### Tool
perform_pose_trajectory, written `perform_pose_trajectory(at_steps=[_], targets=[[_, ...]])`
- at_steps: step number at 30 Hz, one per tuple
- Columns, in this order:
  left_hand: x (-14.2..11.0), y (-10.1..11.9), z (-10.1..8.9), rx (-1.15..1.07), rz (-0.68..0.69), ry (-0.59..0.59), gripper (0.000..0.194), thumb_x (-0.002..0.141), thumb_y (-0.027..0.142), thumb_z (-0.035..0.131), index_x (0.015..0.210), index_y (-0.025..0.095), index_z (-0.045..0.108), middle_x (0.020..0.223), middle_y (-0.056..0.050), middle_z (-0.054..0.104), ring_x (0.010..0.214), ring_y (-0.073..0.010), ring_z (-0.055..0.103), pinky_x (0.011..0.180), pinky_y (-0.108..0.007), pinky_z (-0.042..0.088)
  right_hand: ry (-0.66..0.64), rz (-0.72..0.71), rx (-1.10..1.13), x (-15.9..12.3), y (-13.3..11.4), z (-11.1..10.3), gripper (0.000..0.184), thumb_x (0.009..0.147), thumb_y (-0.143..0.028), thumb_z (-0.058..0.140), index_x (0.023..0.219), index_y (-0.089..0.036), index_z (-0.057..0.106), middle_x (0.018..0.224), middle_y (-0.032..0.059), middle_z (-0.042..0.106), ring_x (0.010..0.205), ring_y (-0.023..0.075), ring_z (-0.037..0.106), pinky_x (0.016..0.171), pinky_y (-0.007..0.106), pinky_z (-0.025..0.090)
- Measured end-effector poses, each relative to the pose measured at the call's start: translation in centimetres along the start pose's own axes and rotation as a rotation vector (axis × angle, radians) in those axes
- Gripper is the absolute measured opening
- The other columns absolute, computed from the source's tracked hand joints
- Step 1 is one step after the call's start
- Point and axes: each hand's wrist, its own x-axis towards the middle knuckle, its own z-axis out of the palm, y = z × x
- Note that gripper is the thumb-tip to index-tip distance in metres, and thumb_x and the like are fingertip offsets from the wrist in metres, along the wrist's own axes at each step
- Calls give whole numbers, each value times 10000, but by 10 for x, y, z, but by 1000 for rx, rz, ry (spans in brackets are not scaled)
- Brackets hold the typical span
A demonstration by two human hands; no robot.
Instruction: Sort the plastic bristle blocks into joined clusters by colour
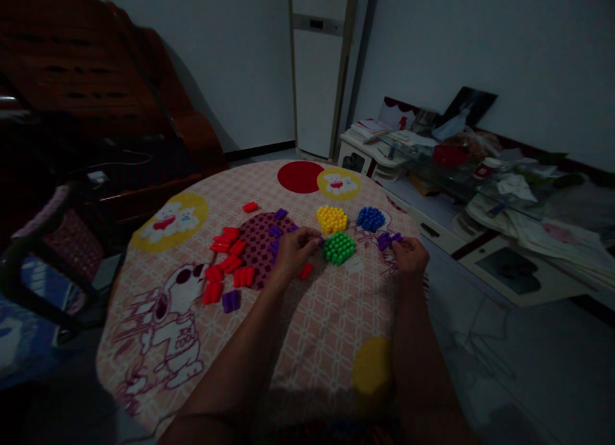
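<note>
At far left stands a carved wooden settee. On the round tabletop, covered by a patterned cloth, red ridged blocks lie scattered at left, with one purple block nearer the person. More purple blocks lie on the cloth's dark checked circle, partly behind the left hand, whose thumb and forefinger are pinched together on a small purple piece. A lone red block is just beside that hand. Next come a yellow knobbed cluster, a green knobbed cluster nearer the person, and a blue knobbed cluster. Rightmost on the tabletop, the right hand has its fingers clamped on a purple cluster. Beyond is a cluttered white cabinet.
</note>
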Motion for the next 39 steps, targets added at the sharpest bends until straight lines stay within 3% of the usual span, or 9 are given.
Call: perform_pose_trajectory(at_steps=[9, 15, 19, 21, 27, 31, 35, 37, 39], targets=[[3, -2, -12, 3, 8, 63, 283, 769, 378, 674, 937, 153, 710, 760, -38, 725, 659, -158, 662, 615, -254, 519, -95, 13, -23, 0, -5, 0, 463, 613, -553, 730, 822, -140, 733, 724, 99, 734, 653, 233, 670, 632, 361, 567], [7, -3, -62, 118, 8, 288, 326, 750, 393, 669, 959, 149, 719, 852, -59, 755, 726, -186, 688, 671, -283, 550, -75, -31, -57, -6, -7, -5, 463, 648, -497, 643, 885, -118, 765, 776, 124, 752, 686, 249, 679, 654, 375, 571], [1, -3, -99, 385, -33, 444, 277, 771, 337, 637, 959, 159, 738, 822, -51, 761, 751, -204, 694, 706, -293, 533, 23, -73, -69, -9, -5, -6, 443, 683, -466, 625, 913, -114, 767, 766, 121, 741, 675, 245, 674, 629, 356, 555], [-1, -5, -108, 554, -68, 438, 216, 765, 303, 647, 909, 177, 746, 820, -54, 767, 763, -214, 692, 725, -301, 520, 68, -92, -73, -11, -3, -5, 422, 720, -444, 613, 935, -116, 769, 750, 111, 732, 652, 242, 670, 616, 350, 544], [2, -18, -94, 844, -204, 161, 158, 757, 359, 744, 773, 203, 730, 772, -90, 741, 776, -261, 680, 733, -322, 475, 84, -117, -109, -17, -7, -3, 354, 786, -414, 598, 910, -129, 768, 704, 97, 712, 664, 256, 679, 604, 341, 528], [3, -23, -83, 878, -224, 142, 173, 691, 304, 805, 772, 194, 699, 780, -91, 724, 770, -268, 667, 694, -317, 451, 116, -120, -103, -20, -14, -3, 351, 819, -424, 580, 902, -134, 757, 723, 94, 716, 692, 251, 690, 619, 334, 539], [5, -13, -82, 726, -98, 162, 80, 720, 249, 728, 762, 198, 684, 708, -38, 697, 681, -217, 627, 652, -302, 447, 121, -117, -14, -27, -27, -2, 375, 846, -461, 590, 910, -126, 746, 734, 81, 712, 659, 217, 678, 604, 313, 540], [5, -1, -77, 605, 9, 128, 98, 741, 267, 692, 809, 197, 705, 726, -24, 704, 687, -203, 627, 667, -300, 468, 31, -106, 77, -34, -39, 3, 385, 835, -492, 626, 904, -132, 744, 708, 60, 702, 607, 195, 658, 576, 305, 537], [3, 12, -64, 490, 89, 46, 154, 758, 283, 672, 871, 194, 727, 781, -25, 728, 725, -199, 646, 692, -297, 487, -147, -63, 196, -43, -55, 12, 386, 795, -517, 686, 891, -148, 746, 687, 40, 697, 555, 177, 633, 531, 299, 530]])
